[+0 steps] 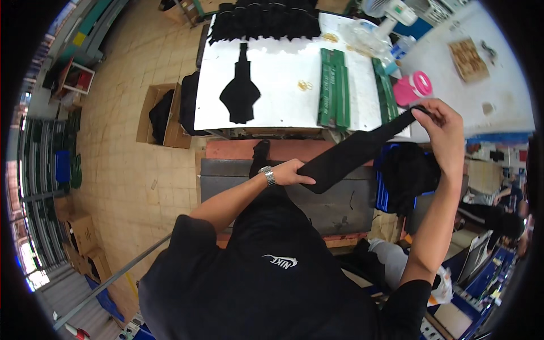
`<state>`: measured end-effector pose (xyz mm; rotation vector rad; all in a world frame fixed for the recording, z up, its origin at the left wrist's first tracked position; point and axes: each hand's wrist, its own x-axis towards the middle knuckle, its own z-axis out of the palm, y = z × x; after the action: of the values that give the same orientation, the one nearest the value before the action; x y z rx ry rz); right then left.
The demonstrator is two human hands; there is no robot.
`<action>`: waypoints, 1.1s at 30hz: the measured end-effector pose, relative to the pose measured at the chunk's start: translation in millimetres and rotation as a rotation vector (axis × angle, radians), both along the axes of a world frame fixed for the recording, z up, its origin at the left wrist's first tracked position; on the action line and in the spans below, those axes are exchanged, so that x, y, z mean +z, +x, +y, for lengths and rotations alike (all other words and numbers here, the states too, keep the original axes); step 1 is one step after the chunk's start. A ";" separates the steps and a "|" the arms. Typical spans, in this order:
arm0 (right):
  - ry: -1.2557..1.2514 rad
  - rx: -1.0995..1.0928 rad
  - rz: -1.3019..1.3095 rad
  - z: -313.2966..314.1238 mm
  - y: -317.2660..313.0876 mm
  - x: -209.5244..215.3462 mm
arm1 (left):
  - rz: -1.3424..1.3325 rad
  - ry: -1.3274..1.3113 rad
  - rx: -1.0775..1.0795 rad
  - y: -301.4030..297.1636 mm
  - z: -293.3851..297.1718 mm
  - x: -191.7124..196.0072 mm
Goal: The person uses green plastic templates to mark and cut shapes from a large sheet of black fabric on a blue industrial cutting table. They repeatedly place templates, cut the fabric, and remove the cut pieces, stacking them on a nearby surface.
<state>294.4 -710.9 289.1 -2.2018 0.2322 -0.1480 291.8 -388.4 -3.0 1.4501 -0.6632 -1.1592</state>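
Between my hands a long black fabric piece [354, 154] is stretched out on a slant, above the bench and in front of the table. Its wide end is pinched by my left hand [289, 172], thumb on top; a metal watch sits on that wrist. Up and to the right, my right hand [441, 126] grips the narrow end between thumb and fingers. Another black fabric piece [241, 96] lies flat on the white table [277, 107], its narrow strip pointing away from me. Several black bundles [266, 20] stand in a row along the table's far edge.
Green flat strips [334, 88] and yellow rubber bands [305, 85] lie on the table. A pink container [413, 88] and a bottle [402, 47] stand at right. Black cloth fills a blue crate [383, 190] below. An open cardboard box [175, 124] sits left.
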 end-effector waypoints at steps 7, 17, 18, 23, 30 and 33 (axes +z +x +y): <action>0.064 0.191 0.203 67.8 258.1 -156.9 | 0.225 0.103 0.609 70.7 112.4 -111.2; 0.001 0.414 0.402 206.2 501.0 -372.6 | 0.901 0.146 1.309 115.6 171.7 -165.2; -0.018 0.423 0.426 217.4 515.6 -384.2 | 0.913 0.120 1.336 120.7 170.1 -168.4; -0.249 0.193 -0.121 246.3 541.2 -439.3 | 1.020 0.276 1.293 132.2 164.9 -178.9; -0.156 0.374 0.114 220.1 311.1 -436.1 | 0.918 0.430 0.849 122.1 153.2 -141.3; -0.142 0.362 0.438 174.8 156.8 -359.3 | 0.790 0.414 0.653 139.4 146.7 -132.9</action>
<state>451.2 -536.1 -70.2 -2.3564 0.0591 0.5364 431.2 -241.6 -135.9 1.2330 0.5902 -1.2278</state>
